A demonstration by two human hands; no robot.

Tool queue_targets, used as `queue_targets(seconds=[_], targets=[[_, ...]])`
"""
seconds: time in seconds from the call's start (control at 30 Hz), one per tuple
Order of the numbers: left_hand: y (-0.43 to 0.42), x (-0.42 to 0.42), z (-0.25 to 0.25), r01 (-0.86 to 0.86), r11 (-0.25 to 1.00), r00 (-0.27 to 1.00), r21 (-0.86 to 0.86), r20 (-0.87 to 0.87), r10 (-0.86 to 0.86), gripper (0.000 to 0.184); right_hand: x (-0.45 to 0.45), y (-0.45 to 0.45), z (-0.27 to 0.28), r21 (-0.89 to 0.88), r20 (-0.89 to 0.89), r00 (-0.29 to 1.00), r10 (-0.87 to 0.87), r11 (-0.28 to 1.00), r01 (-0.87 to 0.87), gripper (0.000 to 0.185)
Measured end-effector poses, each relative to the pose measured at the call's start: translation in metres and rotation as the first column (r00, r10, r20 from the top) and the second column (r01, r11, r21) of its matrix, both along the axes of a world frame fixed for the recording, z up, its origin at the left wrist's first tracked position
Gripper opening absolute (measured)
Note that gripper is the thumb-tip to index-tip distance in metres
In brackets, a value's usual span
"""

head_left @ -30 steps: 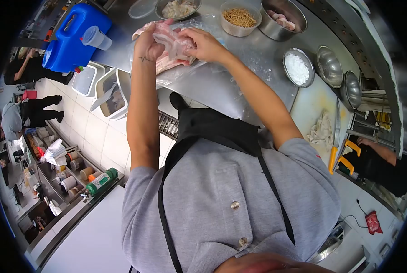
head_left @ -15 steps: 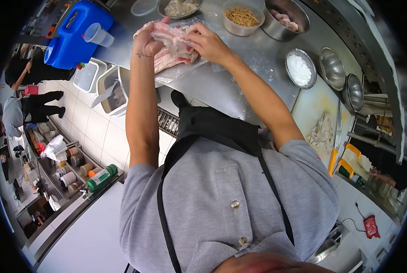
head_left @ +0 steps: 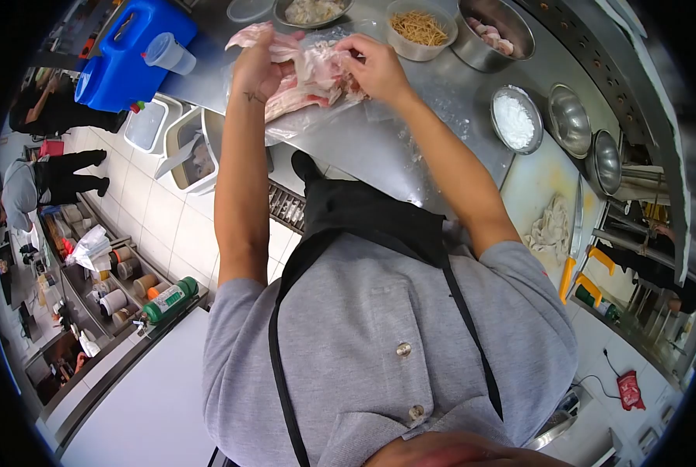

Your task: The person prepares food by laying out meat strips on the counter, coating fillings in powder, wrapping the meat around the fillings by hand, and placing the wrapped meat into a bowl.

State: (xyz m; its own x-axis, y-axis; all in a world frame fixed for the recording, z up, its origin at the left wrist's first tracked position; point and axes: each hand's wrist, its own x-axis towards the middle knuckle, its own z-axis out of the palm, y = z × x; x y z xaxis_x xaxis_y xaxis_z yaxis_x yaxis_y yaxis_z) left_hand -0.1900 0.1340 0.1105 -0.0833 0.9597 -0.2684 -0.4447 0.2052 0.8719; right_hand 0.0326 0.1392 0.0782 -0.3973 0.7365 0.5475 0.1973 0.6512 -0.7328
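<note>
Pale pink raw meat [head_left: 286,100] lies on clear plastic on the steel table, with a thin strip raised between my hands. My left hand [head_left: 259,71] is closed around one end of the strip, whose pink tip sticks out above the fingers. Pinched between the fingers of my right hand [head_left: 375,68] is a thin, translucent layer, plastic or meat, at the other side. Beyond my right hand stands a plastic tub of thin sticks [head_left: 418,29]. Near the top edge sits a metal bowl of pale pieces [head_left: 314,9].
A blue jug [head_left: 134,58] and a clear cup [head_left: 169,53] stand left. Right are a pot of meat [head_left: 494,33], a bowl of white powder [head_left: 513,121], empty bowls and a long knife [head_left: 578,226] on a cutting board [head_left: 519,187]. Bins sit below the table; people stand far left.
My right hand has moved right and slightly up, drawing the translucent layer away from my left hand. My left hand has turned, and more of the strip's tip shows above it.
</note>
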Motion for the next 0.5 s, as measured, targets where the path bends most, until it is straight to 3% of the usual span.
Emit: queue_targets(seconds=[0.03, 0.07, 0.1, 0.17, 0.2, 0.27, 0.4, 0.47, 0.5], targets=[[-0.001, 0.003, 0.000, -0.001, 1.000, 1.000, -0.001, 0.001, 0.001, 0.021, 0.000, 0.004, 0.004, -0.280, -0.015, 1.000, 0.019, 0.960, -0.022, 0.018], [-0.003, 0.007, -0.001, 0.101, 0.995, 0.994, -0.004, -0.050, -0.101, 0.019, 0.000, 0.006, 0.006, -0.539, -0.033, 0.999, 0.033, 0.841, -0.046, 0.016], [-0.005, 0.009, -0.003, 0.201, 0.980, 0.975, -0.010, -0.099, -0.201, 0.018, 0.000, 0.010, 0.004, -0.541, -0.032, 0.999, 0.036, 0.840, -0.047, 0.016], [-0.006, 0.011, -0.009, 0.200, 0.980, 0.978, -0.005, -0.063, -0.200, 0.021, 0.000, 0.018, 0.002, -0.305, -0.022, 0.999, 0.032, 0.952, -0.037, 0.016], [-0.008, 0.014, -0.010, 0.203, 0.979, 0.979, 0.000, -0.028, -0.203, 0.025, 0.001, 0.017, 0.006, -0.304, -0.019, 0.999, 0.033, 0.952, -0.038, 0.016], [-0.010, 0.021, -0.009, 0.189, 0.982, 0.982, 0.015, 0.015, -0.189, 0.028, 0.005, 0.015, 0.013, 0.089, 0.000, 1.000, -0.008, 0.996, 0.008, 0.015], [-0.003, 0.023, -0.029, 0.297, 0.951, 0.943, 0.089, 0.129, -0.307, 0.030, 0.006, 0.016, 0.014, 0.159, 0.036, 0.999, 0.019, 0.987, -0.025, 0.015], [-0.006, 0.033, -0.029, 0.166, 0.980, 0.985, 0.106, 0.039, -0.171, 0.035, 0.007, 0.018, 0.012, 0.403, 0.116, 0.993, 0.010, 0.914, -0.056, 0.016], [-0.008, 0.036, -0.027, 0.164, 0.981, 0.985, 0.106, 0.040, -0.169, 0.035, 0.008, 0.015, 0.015, 0.403, 0.118, 0.993, 0.012, 0.913, -0.058, 0.016]])
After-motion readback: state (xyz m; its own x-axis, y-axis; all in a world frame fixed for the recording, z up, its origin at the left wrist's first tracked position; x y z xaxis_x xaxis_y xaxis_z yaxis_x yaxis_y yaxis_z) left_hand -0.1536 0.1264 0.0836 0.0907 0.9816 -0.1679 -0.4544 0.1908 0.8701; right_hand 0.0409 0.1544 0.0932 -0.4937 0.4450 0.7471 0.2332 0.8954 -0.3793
